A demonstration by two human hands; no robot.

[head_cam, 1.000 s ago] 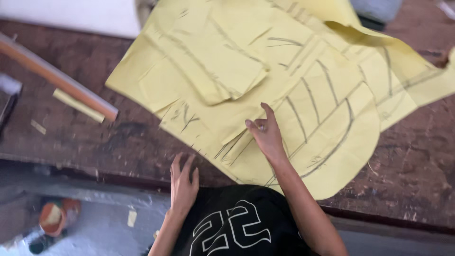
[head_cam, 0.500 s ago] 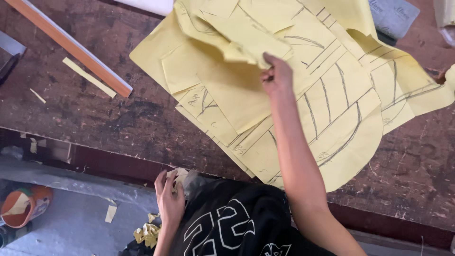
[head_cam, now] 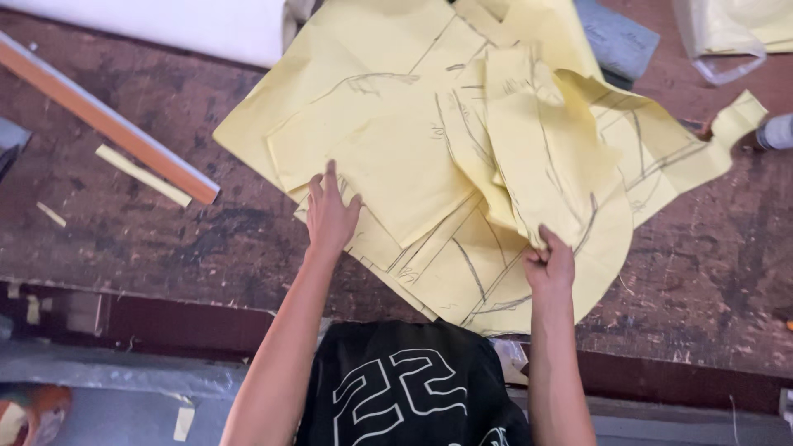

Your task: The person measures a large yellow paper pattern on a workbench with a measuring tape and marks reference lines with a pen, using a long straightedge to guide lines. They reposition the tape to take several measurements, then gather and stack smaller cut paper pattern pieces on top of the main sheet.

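Observation:
A pile of yellow paper pattern pieces (head_cam: 388, 140) with pencil lines lies on a worn dark wooden table (head_cam: 165, 239). My left hand (head_cam: 330, 213) rests flat, fingers spread, on the lower left of the pile. My right hand (head_cam: 549, 263) pinches the lower edge of one folded yellow piece (head_cam: 537, 149) that lies lifted and creased across the pile's middle.
A long wooden ruler (head_cam: 107, 120) lies diagonally at the left, with a yellow paper strip (head_cam: 142, 175) beside it. White sheet (head_cam: 165, 25) at the top left, a grey-blue pad (head_cam: 615, 41) and clear plastic bag (head_cam: 731, 33) at the top right. Another person's hand (head_cam: 764, 134) shows at the right edge.
My left hand came up from below the table edge onto the pile. My right hand pulled a yellow piece down toward me and now grips its lower edge.

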